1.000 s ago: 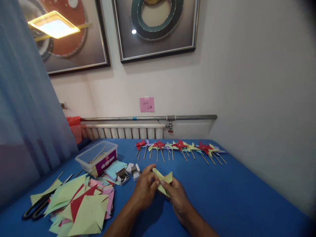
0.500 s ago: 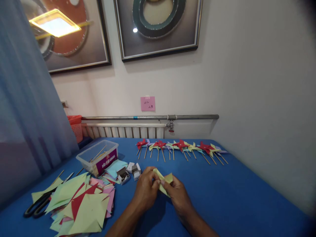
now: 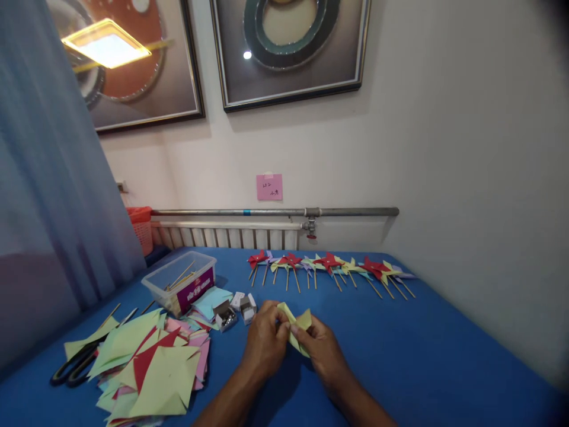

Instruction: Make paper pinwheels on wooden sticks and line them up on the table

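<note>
Both my hands meet over the blue table (image 3: 422, 356) on a folded yellow-green paper piece (image 3: 299, 325). My left hand (image 3: 265, 341) pinches its left side with fingers closed. My right hand (image 3: 323, 350) pinches its right and lower part. The paper's points stick up between my fingertips. A row of finished paper pinwheels (image 3: 331, 267) on wooden sticks lies beyond my hands near the wall.
A heap of cut coloured paper squares (image 3: 151, 367) lies at the left, with black scissors (image 3: 73, 365) beside it. A clear plastic box with sticks (image 3: 180, 287) and small open boxes of pins (image 3: 233, 311) sit behind the heap. A curtain (image 3: 48, 196) hangs at the left.
My hands stay on the folded paper with only small finger shifts. The view has drifted slightly, so everything sits a little more to the right.
</note>
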`<state>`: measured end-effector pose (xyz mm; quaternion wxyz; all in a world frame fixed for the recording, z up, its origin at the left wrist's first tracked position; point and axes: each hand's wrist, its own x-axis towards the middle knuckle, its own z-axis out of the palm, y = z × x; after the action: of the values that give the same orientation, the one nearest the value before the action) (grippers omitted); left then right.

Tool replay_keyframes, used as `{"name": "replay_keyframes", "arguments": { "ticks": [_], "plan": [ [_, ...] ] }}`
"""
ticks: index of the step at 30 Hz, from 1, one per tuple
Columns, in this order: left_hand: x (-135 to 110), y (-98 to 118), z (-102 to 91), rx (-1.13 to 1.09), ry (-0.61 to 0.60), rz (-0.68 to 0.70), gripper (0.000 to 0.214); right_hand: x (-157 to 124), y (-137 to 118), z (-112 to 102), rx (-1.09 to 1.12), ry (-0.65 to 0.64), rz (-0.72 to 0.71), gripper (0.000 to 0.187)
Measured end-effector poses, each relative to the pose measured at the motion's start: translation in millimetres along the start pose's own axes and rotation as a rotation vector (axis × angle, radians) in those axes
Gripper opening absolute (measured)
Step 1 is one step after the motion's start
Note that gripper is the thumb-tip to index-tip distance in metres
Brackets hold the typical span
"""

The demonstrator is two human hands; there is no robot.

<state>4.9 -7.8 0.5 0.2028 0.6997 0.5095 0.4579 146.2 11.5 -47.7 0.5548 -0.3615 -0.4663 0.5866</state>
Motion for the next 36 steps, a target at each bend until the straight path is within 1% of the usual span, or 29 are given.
{"name": "replay_keyframes", "arguments": {
  "ticks": [2, 5, 7, 8, 9, 11, 13, 14, 16, 20, 26, 30, 33, 35, 36],
  "plan": [
    [-0.2, 1.2, -0.3, 0.001, 0.036, -0.008, 0.012, 0.2, -1.4, 0.7, 0.003, 0.040, 0.006, 0.055],
    [1.8, 1.6, -3.3, -0.031, 0.126, -0.034, 0.007, -1.2, -5.8, 2.0, 0.015, 0.125, 0.024, 0.052],
    [4.7, 0.6, -6.3, -0.097, 0.173, -0.138, 0.010, -2.9, -9.0, 2.6, 0.049, 0.144, 0.038, 0.049],
    [6.3, -0.2, -7.7, -0.150, 0.167, -0.217, 0.014, -3.9, -10.6, 2.8, 0.065, 0.145, 0.045, 0.048],
    [7.6, -1.2, -8.8, -0.228, 0.133, -0.300, 0.018, -5.0, -12.1, 3.0, 0.077, 0.141, 0.048, 0.046],
    [9.3, -3.4, -9.7, -0.433, -0.002, -0.442, 0.026, -7.2, -14.4, 3.6, 0.081, 0.120, 0.053, 0.044],
    [9.5, -6.0, -8.7, -0.623, -0.125, -0.521, 0.030, -9.0, -16.0, 4.3, 0.069, 0.088, 0.054, 0.043],
    [9.3, -7.4, -7.7, -0.687, -0.157, -0.541, 0.032, -9.6, -16.4, 4.7, 0.059, 0.073, 0.053, 0.043],
    [9.1, -10.0, -5.4, -0.735, -0.169, -0.547, 0.035, -9.7, -16.3, 5.2, 0.026, 0.065, 0.047, 0.042],
    [9.3, -11.2, -2.0, -0.699, -0.143, -0.553, 0.037, -6.5, -13.0, 4.6, -0.047, 0.080, 0.039, 0.040],
    [7.7, -1.2, -1.8, -0.731, -0.164, -0.592, 0.025, -5.3, -12.0, 2.9, -0.106, 0.039, 0.054, 0.048],
    [6.4, -0.8, -0.6, -0.725, -0.178, -0.582, 0.020, -5.6, -12.3, 1.1, -0.188, 0.059, 0.065, 0.049],
    [7.0, -4.0, 1.1, -0.700, -0.180, -0.589, 0.015, -4.4, -11.5, 0.2, -0.177, 0.085, 0.084, 0.047],
    [10.0, -7.1, -1.6, -0.659, -0.119, -0.557, 0.014, -3.5, -11.3, -0.4, -0.119, 0.104, 0.103, 0.045],
    [12.6, -8.9, -5.8, -0.617, -0.055, -0.524, 0.013, -3.2, -11.5, -0.6, -0.088, 0.116, 0.111, 0.045]
  ]
}}
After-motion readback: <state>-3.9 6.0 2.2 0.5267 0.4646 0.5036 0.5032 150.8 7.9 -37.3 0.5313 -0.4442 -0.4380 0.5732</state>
